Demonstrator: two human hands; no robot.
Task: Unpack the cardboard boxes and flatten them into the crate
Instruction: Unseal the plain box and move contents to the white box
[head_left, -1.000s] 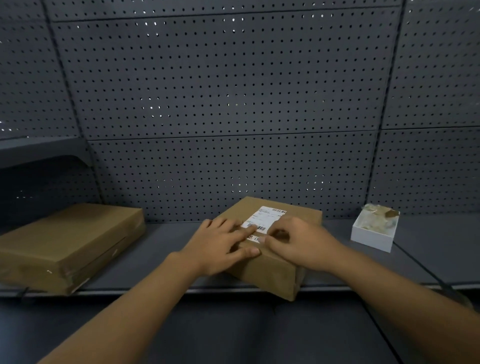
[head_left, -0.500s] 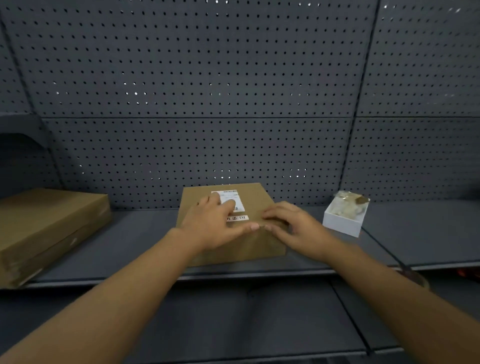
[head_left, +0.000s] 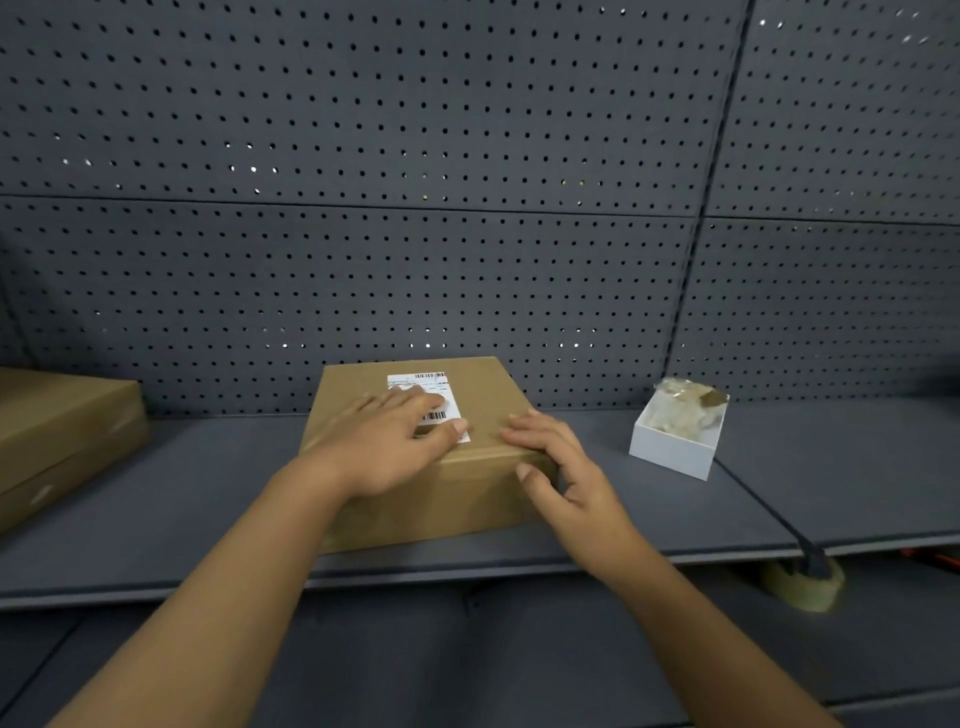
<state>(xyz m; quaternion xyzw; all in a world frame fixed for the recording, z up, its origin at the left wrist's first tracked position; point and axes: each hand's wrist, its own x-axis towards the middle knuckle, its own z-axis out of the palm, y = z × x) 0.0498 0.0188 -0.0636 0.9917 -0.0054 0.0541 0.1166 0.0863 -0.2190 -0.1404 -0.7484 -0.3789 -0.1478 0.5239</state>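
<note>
Grey pegboard (head_left: 467, 130) fills the upper frame behind a grey shelf (head_left: 208, 499). At centre your box (head_left: 441, 499) sits closed on that shelf. A second box (head_left: 57, 436) lies at the left edge. Your left hand (head_left: 384, 447) rests flat on the lid, fingers straight over the label (head_left: 447, 387). Your right hand (head_left: 561, 473) touches the near right corner, fingers loosely spread, gripping nothing. A white tray (head_left: 670, 452) sits right; a tape roll (head_left: 802, 584) lower right.
</note>
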